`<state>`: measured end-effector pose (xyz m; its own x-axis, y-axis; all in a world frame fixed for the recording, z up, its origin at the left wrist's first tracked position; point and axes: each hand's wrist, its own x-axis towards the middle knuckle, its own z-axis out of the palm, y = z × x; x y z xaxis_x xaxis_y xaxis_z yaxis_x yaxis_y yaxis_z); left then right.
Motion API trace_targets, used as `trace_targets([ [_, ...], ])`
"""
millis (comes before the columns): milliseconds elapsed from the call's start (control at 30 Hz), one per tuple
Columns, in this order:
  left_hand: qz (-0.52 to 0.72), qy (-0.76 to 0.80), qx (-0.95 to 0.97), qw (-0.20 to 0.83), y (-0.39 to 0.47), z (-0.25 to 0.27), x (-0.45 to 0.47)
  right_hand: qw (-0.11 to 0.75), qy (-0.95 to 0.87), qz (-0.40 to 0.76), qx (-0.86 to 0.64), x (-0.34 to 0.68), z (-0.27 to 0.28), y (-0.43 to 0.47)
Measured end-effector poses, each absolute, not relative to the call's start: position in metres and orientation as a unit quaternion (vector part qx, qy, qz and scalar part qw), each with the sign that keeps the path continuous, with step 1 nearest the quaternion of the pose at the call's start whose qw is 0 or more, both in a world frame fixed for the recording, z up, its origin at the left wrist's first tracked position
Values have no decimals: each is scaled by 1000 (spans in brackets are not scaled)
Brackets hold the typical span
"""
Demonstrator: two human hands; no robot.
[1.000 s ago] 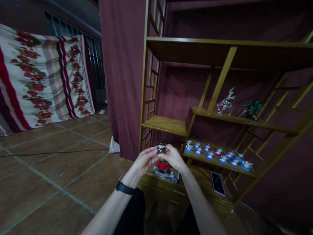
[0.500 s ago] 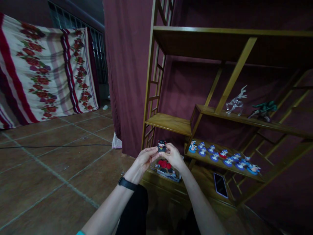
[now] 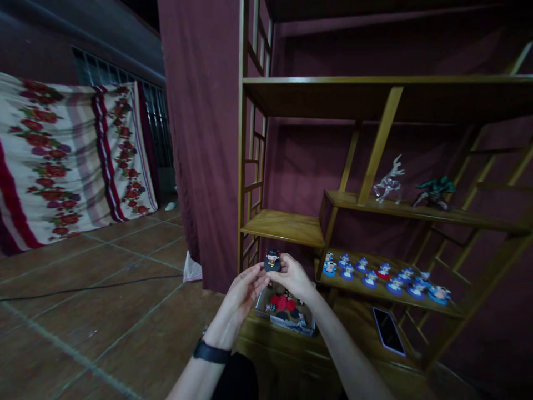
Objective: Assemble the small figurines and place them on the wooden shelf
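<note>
A small figurine (image 3: 272, 256) with black hair, red hair ties and a round black base is held upright in front of me. My right hand (image 3: 293, 276) pinches the base at its right side, thumb in front and fingers behind. My left hand (image 3: 246, 286) is palm up with its fingers stretched out; their tips are close to the base's left edge, and I cannot tell whether they touch it. Below both hands stands an open box (image 3: 291, 323) with red and black round pieces and small figurines, partly hidden by my hands.
On the lower right shelf (image 3: 353, 285) stand several small figurines on blue, purple and red bases. A phone (image 3: 389, 330) lies below them. Higher up are a clear deer figure (image 3: 390, 183) and a dark green figure (image 3: 437, 191). A cable (image 3: 91, 288) crosses the tiled floor.
My left fingers have loosened from the base and spread out, while my right hand keeps the figurine. The view has tilted up and shifted slightly right, showing more of the box.
</note>
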<state>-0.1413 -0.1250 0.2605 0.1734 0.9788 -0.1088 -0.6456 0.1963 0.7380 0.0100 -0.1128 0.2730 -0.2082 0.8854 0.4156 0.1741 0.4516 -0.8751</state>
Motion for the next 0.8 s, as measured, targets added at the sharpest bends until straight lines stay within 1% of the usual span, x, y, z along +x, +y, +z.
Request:
trace_targets([
  [133, 561, 335, 278, 704, -122, 249, -152, 512, -685, 365, -368, 13, 288, -93],
  [367, 551, 405, 223, 695, -117, 207, -165, 528, -660, 404, -351, 12, 310, -55],
  [600, 543, 441, 189, 690, -122, 170, -173, 537, -662, 379, -359, 4, 318, -28],
  [800, 540, 445, 173, 693, -129, 129, -181, 526, -686, 310, -397, -1, 322, 0],
])
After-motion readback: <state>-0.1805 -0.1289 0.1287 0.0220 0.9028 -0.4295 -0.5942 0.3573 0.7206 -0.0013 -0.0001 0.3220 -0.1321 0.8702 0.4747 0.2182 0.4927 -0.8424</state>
